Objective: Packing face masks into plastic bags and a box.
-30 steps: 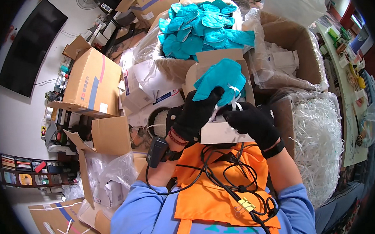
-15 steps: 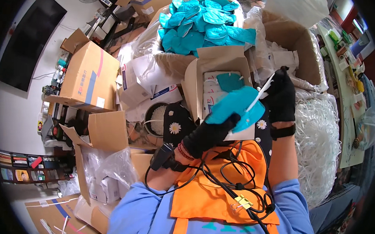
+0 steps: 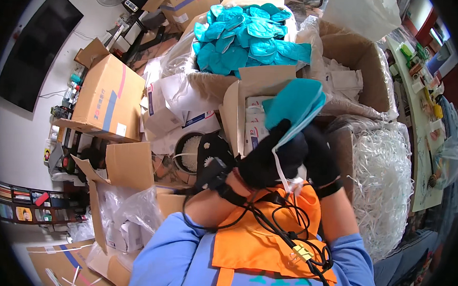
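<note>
Room [image 3: 36,156]: cartons [image 3: 107,92] | cables [image 3: 279,228] over apron [image 3: 241,250] | teal pad [image 3: 295,102] partly hides box [image 3: 267,76]

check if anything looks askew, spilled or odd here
Slightly: a few stray white strips lie scattered on the carton at lower left, away from the white heap, and black cables tangle over the orange apron.
</note>
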Motion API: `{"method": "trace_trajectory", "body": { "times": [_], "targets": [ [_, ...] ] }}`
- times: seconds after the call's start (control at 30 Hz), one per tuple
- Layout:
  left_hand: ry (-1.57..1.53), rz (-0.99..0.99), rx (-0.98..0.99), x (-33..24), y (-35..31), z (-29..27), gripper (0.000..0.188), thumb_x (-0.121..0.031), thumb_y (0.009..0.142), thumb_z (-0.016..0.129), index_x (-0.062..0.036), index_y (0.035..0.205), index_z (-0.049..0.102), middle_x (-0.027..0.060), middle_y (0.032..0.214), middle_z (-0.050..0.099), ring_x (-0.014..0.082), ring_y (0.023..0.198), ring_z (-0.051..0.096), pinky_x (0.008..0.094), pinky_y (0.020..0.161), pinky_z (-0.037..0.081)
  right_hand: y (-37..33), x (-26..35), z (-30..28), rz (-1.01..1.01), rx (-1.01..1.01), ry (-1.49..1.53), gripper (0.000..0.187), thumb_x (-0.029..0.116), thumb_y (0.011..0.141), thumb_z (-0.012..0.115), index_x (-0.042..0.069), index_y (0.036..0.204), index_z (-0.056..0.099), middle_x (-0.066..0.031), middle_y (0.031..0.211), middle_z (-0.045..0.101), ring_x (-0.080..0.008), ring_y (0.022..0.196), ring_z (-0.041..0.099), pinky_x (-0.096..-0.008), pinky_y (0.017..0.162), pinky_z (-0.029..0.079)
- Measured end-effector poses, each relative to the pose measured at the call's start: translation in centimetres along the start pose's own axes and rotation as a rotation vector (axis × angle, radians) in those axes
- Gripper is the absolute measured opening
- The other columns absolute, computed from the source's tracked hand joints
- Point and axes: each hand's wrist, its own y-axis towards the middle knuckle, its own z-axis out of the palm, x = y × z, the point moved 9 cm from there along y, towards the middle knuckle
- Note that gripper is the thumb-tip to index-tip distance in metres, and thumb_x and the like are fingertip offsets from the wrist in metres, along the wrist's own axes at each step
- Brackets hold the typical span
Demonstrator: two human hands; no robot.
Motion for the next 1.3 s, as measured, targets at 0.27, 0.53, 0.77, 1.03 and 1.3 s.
{"method": "trace_trajectory", "body": {
  "times": [0.27,0.53,0.77,1.03,1.3],
  "targets": [
    [0.161,0.052,-0.245,1.1,-0.9,-5.5,0.033,-0.043,0.093,0.052,-0.0144,0.077,0.046,-0.0008,0.067,0.043,0.0131,0.055,0.044,0.0291,0.047,0.038,-0.9,2.5,4.7,-0.115,-0.012,-0.126,0.031,0.018,0.089,0.06,0.004,0.117,0.059,-0.0038,0.105,0.064,-0.0143,0.095,0.061,-0.0287,0.088,0.047],
    [0.9,0.395,-0.617,-9.0,-5.7,-4.1,0.045,-0.028,0.092,0.064,-0.0027,0.128,0.053,0.007,0.114,0.062,0.0223,0.104,0.059,0.0374,0.096,0.045,-1.6,6.8,3.5,0.032,-0.225,-0.543,0.021,0.024,0.083,0.068,0.012,0.101,0.065,0.005,0.084,0.063,-0.003,0.068,0.055,-0.0185,0.057,0.041],
    [2.218,0.866,-0.638,-9.5,-5.4,0.0,0.02,-0.02,0.093,0.063,-0.0046,0.106,0.065,0.0052,0.086,0.064,0.0076,0.075,0.06,0.0284,0.06,0.051,-1.2,3.1,4.9,0.006,-0.155,-0.431,0.02,0.023,0.081,0.072,0.013,0.095,0.062,0.0077,0.068,0.049,-0.0022,0.055,0.043,-0.0186,0.049,0.033],
    [1.793,0.447,-0.859,-10.1,-5.9,-2.7,0.018,-0.017,0.094,0.059,-0.0052,0.108,0.063,0.0052,0.092,0.063,0.014,0.076,0.059,0.0302,0.065,0.048,-2.4,0.2,5.4,0.153,-0.218,-0.619,0.028,0.038,0.089,0.066,0.01,0.09,0.062,0.0048,0.068,0.05,-0.004,0.053,0.042,-0.0205,0.047,0.033],
    [2.026,0.71,-0.521,-8.1,-5.4,-2.8,0.025,-0.006,0.094,0.056,-0.0034,0.119,0.061,0.0082,0.107,0.062,0.0185,0.097,0.058,0.0317,0.087,0.047,-0.5,-2.2,3.7,0.051,-0.217,-0.072,0.028,0.033,0.094,0.06,0.007,0.084,0.064,0.0046,0.067,0.053,-0.005,0.055,0.046,-0.0211,0.049,0.036]
  ]
}}
